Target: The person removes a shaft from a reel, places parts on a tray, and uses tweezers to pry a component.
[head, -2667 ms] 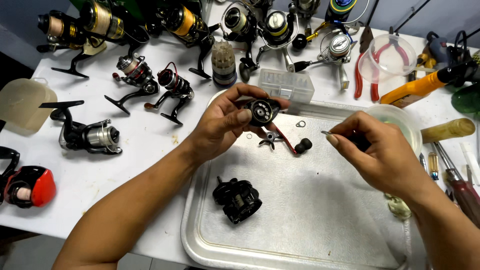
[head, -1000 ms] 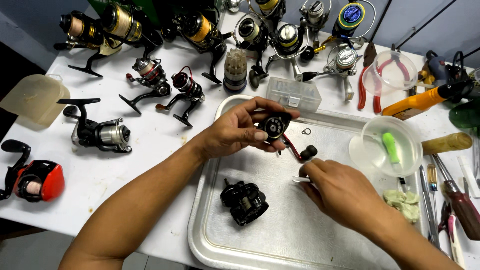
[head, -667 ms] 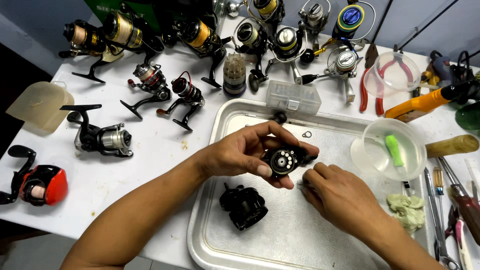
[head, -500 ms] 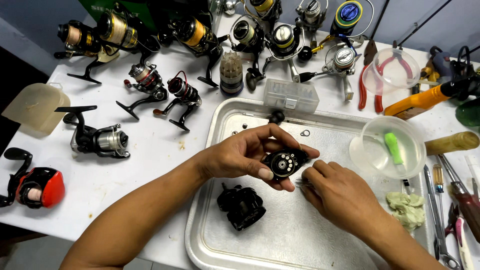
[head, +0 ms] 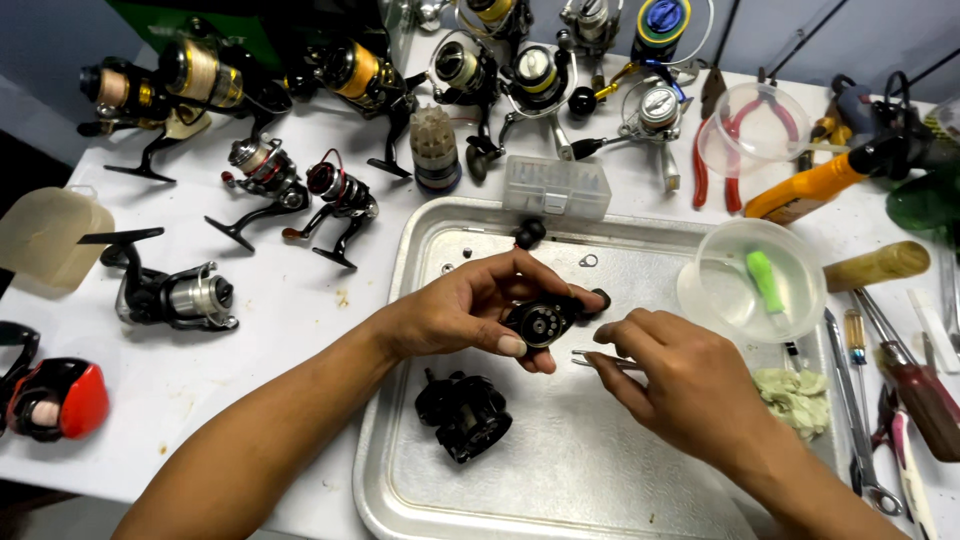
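My left hand grips a small black reel side part with round holes in its face, held just above the metal tray. My right hand pinches thin metal tweezers, their tips pointing left under the black part. A black reel body lies on the tray below my left hand. A small metal ring and a black knob rest near the tray's far edge.
Several spinning reels stand along the table's back and left, one being. A red and black reel sits at the left edge. A clear bowl with a green piece, a parts box, pliers, screwdrivers and a rag crowd the right.
Both hands have come lower over the tray. My left hand has turned the black part so its holed face shows. My right hand now holds tweezers close beside it.
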